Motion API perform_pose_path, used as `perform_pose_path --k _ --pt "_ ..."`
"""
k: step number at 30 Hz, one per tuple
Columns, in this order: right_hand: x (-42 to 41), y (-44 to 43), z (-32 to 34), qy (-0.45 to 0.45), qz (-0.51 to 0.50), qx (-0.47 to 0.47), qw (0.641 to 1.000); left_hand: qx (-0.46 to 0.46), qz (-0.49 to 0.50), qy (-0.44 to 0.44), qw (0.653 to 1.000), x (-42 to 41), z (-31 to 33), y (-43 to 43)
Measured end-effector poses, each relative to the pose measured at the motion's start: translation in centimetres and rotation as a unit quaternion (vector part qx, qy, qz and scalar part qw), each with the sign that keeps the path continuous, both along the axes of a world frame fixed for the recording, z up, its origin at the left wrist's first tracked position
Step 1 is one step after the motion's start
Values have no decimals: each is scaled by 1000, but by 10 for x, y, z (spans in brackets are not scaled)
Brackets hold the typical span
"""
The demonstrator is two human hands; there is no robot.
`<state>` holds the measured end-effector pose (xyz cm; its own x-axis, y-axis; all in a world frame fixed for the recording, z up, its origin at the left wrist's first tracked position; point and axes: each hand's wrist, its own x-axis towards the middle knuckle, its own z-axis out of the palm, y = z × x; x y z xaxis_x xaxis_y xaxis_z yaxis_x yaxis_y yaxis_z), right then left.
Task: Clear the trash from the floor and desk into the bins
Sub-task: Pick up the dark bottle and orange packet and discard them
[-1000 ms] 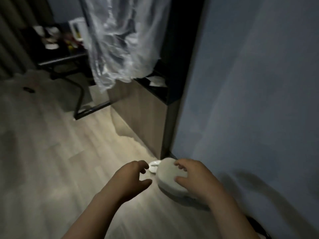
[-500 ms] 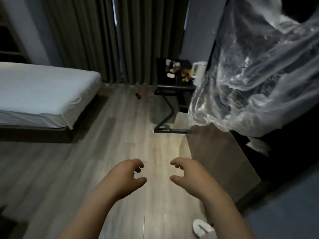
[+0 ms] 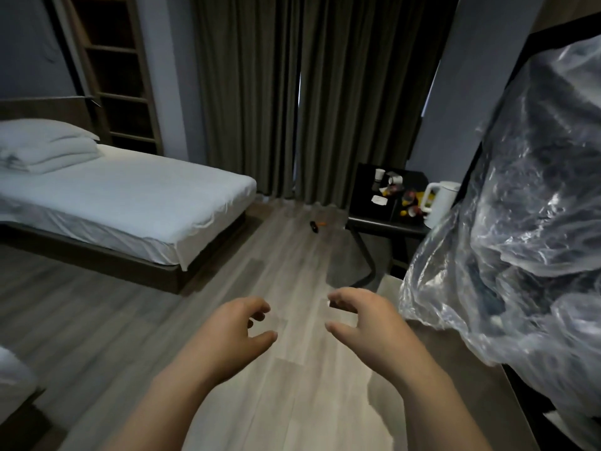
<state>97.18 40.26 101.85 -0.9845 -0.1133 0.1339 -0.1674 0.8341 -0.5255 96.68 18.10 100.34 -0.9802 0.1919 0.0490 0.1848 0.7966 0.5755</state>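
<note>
A: Quick, biggest stuff first, w/ counts.

B: Grey plank floor (image 3: 292, 402) fills the middle. Dark curtains (image 3: 276, 92) run across the back wall, drawn, w/ a thin gap at centre. Beds: 2. There's 1 full bed (image 3: 130, 196) on the left w/ a white sheet and 1 stack of folded white bedding (image 3: 48, 144) at its head. Only a corner of the 2nd bed (image 3: 14, 375) shows at the lower left edge.

A: Right side?

B: 1 big mass of clear crinkled plastic (image 3: 520, 239), close to the cam, in front of dark furniture. Also 1 open shelf unit (image 3: 120, 76) in the back left corner.

A: Desk?

B: 1 small black desk (image 3: 383, 222) by the curtains, its right end behind the plastic. On it: 1 white kettle (image 3: 439, 203) at the right, and 2 white cups, an upright cup (image 3: 379, 175) and a tipped cup (image 3: 395, 180) just beside it. Then 1 white paper scrap (image 3: 379, 200), plus a cluster of red/yellow bits (image 3: 409, 203), too small to count.

A: Hands?

B: 2, bare, held out over the floor, near each other, not touching. The left hand (image 3: 227, 336) has its fingers loosely curled, thumb out, nothing in it. The right hand (image 3: 367, 323) is the same, claw-like, holding nothing.

A: Floor trash?

B: 1 small dark item (image 3: 314, 226) on the planks between the bed's foot and the desk, w/ 1 orange bit (image 3: 322, 223) touching or just beside it; can't tell which. Both are well apart from the hands.
</note>
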Motion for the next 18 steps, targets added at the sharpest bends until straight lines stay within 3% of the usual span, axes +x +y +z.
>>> perform_pose_path --k 8,18 --pt "-77 3 0 3 -5 4 1000 20 0 10 1000 -78 1 6" --pt "-233 -40 6 -4 -35 22 999 39 -6 17 999 -244 7 -40"
